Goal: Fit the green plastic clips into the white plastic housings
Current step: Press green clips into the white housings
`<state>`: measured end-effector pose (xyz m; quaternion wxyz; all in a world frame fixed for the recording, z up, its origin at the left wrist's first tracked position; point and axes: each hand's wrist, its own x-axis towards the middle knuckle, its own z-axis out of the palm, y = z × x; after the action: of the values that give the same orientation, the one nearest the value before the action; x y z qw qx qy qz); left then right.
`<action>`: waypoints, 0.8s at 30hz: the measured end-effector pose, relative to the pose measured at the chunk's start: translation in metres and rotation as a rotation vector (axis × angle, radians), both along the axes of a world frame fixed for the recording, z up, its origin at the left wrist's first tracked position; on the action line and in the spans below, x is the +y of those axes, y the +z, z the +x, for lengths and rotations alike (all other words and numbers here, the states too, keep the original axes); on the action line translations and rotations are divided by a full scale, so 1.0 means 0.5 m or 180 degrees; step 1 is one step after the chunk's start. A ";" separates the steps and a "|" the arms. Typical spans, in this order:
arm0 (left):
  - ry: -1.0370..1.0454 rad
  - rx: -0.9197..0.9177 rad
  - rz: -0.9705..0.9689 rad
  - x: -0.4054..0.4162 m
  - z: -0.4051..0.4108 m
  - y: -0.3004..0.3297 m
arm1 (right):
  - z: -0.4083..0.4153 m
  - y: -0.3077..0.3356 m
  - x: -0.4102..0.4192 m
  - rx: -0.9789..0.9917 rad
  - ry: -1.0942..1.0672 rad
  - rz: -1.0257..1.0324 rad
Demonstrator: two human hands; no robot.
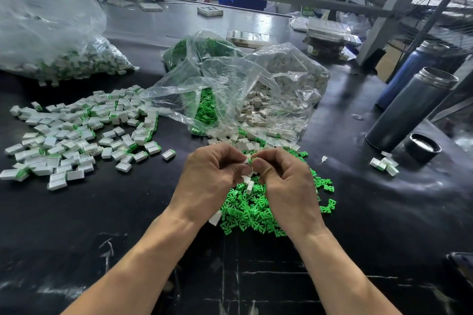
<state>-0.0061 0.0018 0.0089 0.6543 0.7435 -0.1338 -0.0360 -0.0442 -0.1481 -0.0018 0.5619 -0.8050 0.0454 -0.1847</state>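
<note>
Above green clips (252,208), left hand (212,179) pinching white housing (247,161), right hand (286,184) pinching clip; bare black table (102,225) leftward

Bright green clips (252,210), white housings (76,130), a scuffed black table (102,225), a dark grey flask (409,112).

Matt bright-green plastic clips (252,208) heaped near, smooth white plastic housings (76,133) left, crinkled glossy clear plastic bags (230,77), scuffed black semi-gloss bench (128,212), brushed dark metal flask (412,107) right
</note>
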 end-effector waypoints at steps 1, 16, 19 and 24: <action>0.0026 -0.0034 0.0040 0.000 0.000 -0.002 | -0.001 0.000 0.002 -0.0019 -0.0033 -0.0040; 0.0095 -0.0541 0.0769 0.009 0.003 0.001 | -0.013 0.013 0.008 -0.0102 -0.0002 -0.0562; 0.0089 -0.0561 0.0893 0.008 0.002 -0.001 | -0.013 0.010 0.011 -0.0106 -0.0054 -0.0701; 0.0112 -0.0411 0.0638 0.011 0.009 -0.006 | -0.010 0.002 0.015 -0.0078 -0.0111 -0.0227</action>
<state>-0.0015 0.0074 0.0059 0.5671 0.8082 -0.1584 0.0102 -0.0494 -0.1406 -0.0009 0.5301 -0.8213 0.0460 -0.2058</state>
